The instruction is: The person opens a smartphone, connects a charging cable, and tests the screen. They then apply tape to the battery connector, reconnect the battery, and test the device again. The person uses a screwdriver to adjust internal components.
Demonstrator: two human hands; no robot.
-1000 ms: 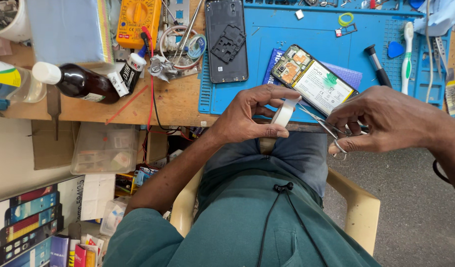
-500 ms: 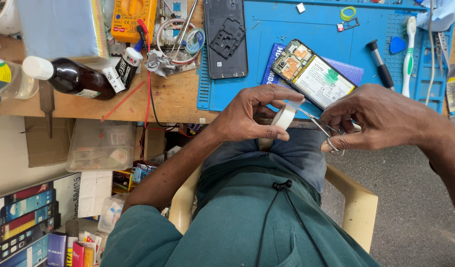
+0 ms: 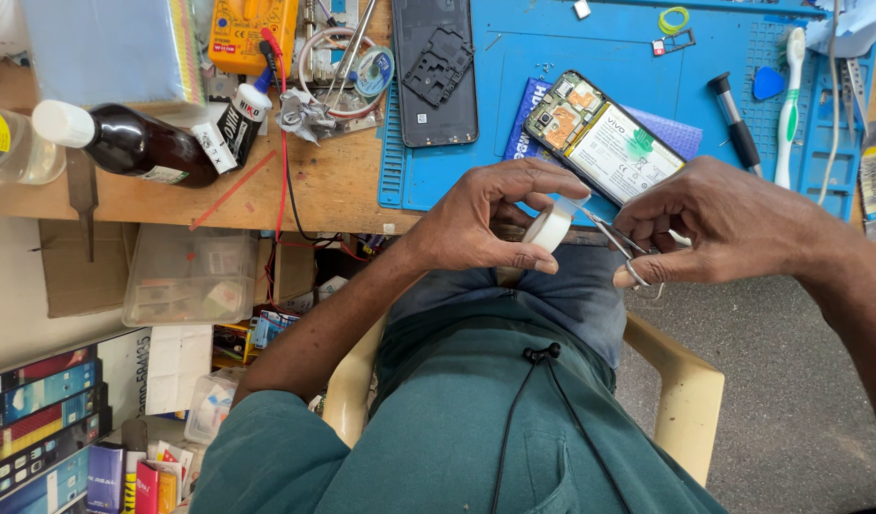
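Left hand (image 3: 490, 221) grips tape roll (image 3: 550, 228) between thumb and fingers, right hand (image 3: 718, 224) grips small scissors (image 3: 617, 240) whose tips meet the tape between both hands, just below opened phone (image 3: 604, 138) on blue mat (image 3: 514, 67).

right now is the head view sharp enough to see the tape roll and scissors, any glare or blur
Head view: evenly lit and sharp, soft shadows; the white tape roll in the left hand and the small scissors in the right hand read clearly; mild sheen on the opened phone; edges bend slightly from the wide lens.
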